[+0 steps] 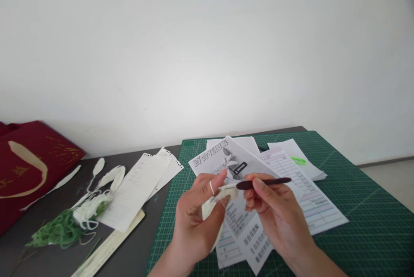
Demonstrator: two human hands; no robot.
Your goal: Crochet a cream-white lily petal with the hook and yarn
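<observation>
My right hand (274, 203) is closed around the dark handle of a crochet hook (263, 183), whose pale metal shaft points left. The hook's tip meets a white crocheted piece (230, 192), pinched between the thumb and fingers of my left hand (197, 216). White yarn loops over a left finger. Part of the white piece is hidden behind my left hand. Beneath both hands lies a printed pattern sheet (213, 160) with a flower picture, on top of other papers.
A green cutting mat (343, 191) covers the table's right side, with a ruled form (317, 208) and a bright green cutter (298, 160). Leftward lie notebook pages (136, 186), green yarn (61, 227), white yarn (89, 210), white crocheted petals (111, 175) and a dark red bag (29, 169).
</observation>
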